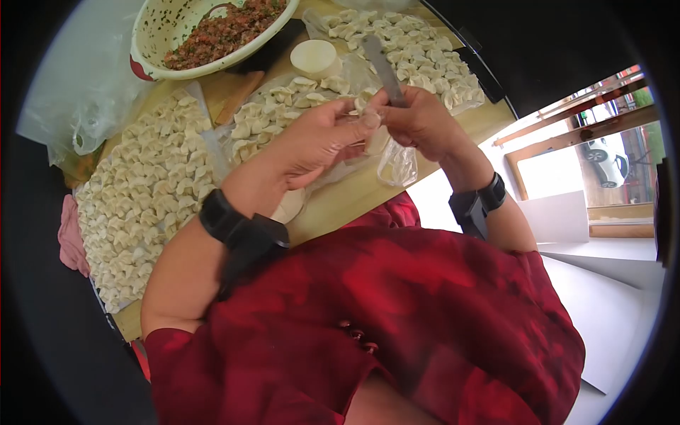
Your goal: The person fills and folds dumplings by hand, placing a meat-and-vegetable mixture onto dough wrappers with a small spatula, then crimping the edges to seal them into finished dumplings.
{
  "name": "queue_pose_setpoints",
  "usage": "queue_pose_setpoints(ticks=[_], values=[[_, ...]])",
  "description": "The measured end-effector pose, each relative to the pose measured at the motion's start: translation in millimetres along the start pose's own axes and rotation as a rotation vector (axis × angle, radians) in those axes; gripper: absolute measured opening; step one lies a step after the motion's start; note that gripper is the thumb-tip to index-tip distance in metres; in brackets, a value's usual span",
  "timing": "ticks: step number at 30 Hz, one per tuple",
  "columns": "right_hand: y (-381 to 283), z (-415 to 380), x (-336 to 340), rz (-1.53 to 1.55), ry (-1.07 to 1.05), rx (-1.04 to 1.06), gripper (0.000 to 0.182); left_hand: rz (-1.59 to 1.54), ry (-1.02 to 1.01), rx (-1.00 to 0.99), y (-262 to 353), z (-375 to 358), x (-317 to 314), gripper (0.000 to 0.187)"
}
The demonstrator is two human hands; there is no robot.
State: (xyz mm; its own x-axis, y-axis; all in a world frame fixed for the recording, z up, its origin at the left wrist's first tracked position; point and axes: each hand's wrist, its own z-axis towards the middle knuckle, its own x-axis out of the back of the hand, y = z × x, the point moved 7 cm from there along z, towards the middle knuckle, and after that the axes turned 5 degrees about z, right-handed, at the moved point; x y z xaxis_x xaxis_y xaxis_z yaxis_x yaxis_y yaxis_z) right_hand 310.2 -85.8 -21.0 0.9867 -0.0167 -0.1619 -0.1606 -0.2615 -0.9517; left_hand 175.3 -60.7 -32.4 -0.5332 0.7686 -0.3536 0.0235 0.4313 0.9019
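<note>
My left hand (pixel 315 145) is closed, its thumb and fingers pinching a dumpling (pixel 362 105) that is mostly hidden by the fingers. My right hand (pixel 419 126) meets it at the fingertips and also pinches at the dough's edge. Tucked in my right hand is a flat metal spatula (pixel 381 62), its strip pointing up and away. Just beyond the hands lie several finished dumplings (pixel 258 113) on plastic film. A round stack of dumpling wrappers (pixel 315 59) stands behind them. Crumpled clear plastic (pixel 399 164) lies below my right hand.
A cream bowl (pixel 142 42) of meat filling (pixel 227 32) stands at the back. Dumplings in rows (pixel 142 191) cover the left side, with more dumplings (pixel 425 53) at the back right. A plastic bag (pixel 85 92) hangs at left, near a pink cloth (pixel 71 237).
</note>
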Motion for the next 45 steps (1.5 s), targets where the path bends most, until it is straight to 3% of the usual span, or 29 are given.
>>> queue_pose_setpoints(ticks=[5,9,11,14,16,21,26,29,34,37,45], values=[[-7.0,-8.7,-12.2,-0.044,0.085,0.073,0.016,-0.055,-0.038,-0.05,-4.0,4.1,-4.9,0.044],[-16.9,-11.4,-7.0,-0.239,0.184,0.137,0.014,-0.252,0.095,-0.083,9.6,-5.2,7.6,0.036],[-18.1,-8.8,-13.5,-0.255,0.119,0.384,0.016,-0.348,0.147,-0.083,10.9,-7.8,16.0,0.034],[-25.9,-12.4,-28.3,-0.404,0.087,0.507,0.018,-0.368,0.088,-0.105,8.9,-7.1,22.5,0.033],[-32.8,-13.4,-34.7,-0.486,0.091,0.5,0.017,-0.484,-0.025,-0.148,12.9,-8.7,20.1,0.029],[-29.9,-7.7,-37.0,-0.541,0.085,0.435,0.014,-0.438,0.053,-0.151,18.9,-13.7,19.9,0.028],[-22.3,-0.2,-34.8,-0.35,0.049,0.41,0.014,-0.408,0.033,-0.16,21.5,-18.1,21.1,0.027],[-20.9,3.4,-32.4,-0.253,0.087,0.402,0.016,-0.346,-0.022,-0.166,21.1,-20.3,16.9,0.036],[-21.1,3.3,-35.5,-0.279,0.107,0.362,0.016,-0.042,0.173,-0.187,26.8,-26.8,4.9,0.039],[-21.0,5.2,-35.0,-0.276,0.109,0.368,0.015,0.032,0.191,-0.228,25.7,-25.4,6.8,0.039],[-11.5,-6.5,-37.5,-0.07,0.084,0.218,0.014,-0.081,0.177,-0.176,21.7,-33.5,5.2,0.036]])
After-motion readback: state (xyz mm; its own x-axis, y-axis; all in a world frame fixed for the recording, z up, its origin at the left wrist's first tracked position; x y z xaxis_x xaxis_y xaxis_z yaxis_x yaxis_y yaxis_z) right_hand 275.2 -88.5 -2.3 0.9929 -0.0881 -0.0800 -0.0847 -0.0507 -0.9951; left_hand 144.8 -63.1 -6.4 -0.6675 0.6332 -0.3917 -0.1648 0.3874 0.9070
